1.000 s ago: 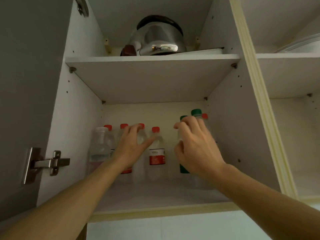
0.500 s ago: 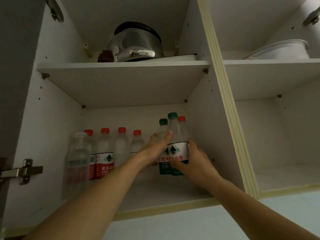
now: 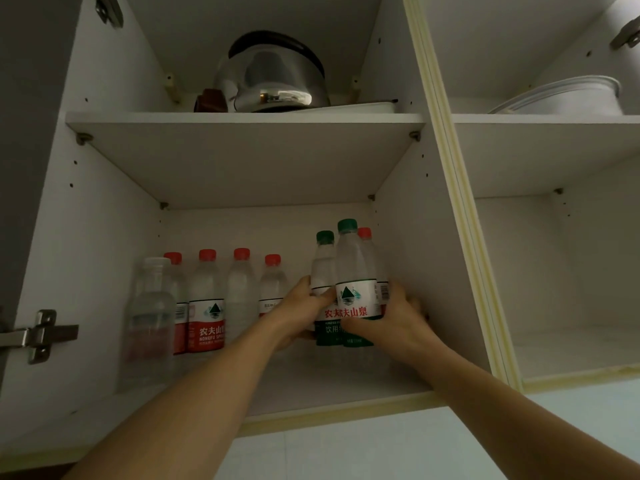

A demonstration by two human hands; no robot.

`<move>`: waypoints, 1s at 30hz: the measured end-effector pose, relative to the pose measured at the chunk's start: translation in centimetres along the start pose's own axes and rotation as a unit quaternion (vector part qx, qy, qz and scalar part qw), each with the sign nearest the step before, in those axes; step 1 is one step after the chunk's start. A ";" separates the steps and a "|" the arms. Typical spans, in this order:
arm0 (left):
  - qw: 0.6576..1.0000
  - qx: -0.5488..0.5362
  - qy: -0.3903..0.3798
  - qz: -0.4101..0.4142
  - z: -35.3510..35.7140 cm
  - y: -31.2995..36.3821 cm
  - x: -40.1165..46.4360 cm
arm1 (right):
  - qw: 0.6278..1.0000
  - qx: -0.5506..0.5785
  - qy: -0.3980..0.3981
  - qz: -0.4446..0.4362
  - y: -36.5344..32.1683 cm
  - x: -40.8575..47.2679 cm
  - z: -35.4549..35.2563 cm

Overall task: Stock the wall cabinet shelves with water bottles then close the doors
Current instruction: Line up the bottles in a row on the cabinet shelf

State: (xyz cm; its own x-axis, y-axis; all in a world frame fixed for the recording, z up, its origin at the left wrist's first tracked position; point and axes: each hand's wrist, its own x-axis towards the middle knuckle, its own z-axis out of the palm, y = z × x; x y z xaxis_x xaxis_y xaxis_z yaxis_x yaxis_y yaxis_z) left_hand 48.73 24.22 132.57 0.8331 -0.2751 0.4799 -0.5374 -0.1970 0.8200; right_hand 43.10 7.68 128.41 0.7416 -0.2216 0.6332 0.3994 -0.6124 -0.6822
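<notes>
Cabinet shelf: red-capped bottles beside hands.

Two bare forearms in view, entering from the bottom edge. No sleeves, cuffs or gloves visible anywhere along them. Bare left hand: no ring, no watch, no strap at the wrist. Bare right hand: same, nothing worn on fingers or wrist as far as visible. Lighting dim, so a thin band or small mark possibly missed. Upper arms and shoulders cut off by the frame, so clothing above the elbows not visible.
</notes>
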 end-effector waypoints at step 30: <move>0.898 0.322 0.298 -0.043 -12.1 -1.6 -7.1 | 0.982 0.083 -0.161 0.043 -1.0 1.4 0.3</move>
State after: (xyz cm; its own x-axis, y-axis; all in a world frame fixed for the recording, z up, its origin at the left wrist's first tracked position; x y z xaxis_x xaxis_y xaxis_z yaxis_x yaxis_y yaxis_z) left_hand 45.23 37.93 131.63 0.6941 0.2818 0.6625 -0.2720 -0.7494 0.6037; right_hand 43.87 8.21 129.87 0.8979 0.0015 0.4401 0.3904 -0.4642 -0.7950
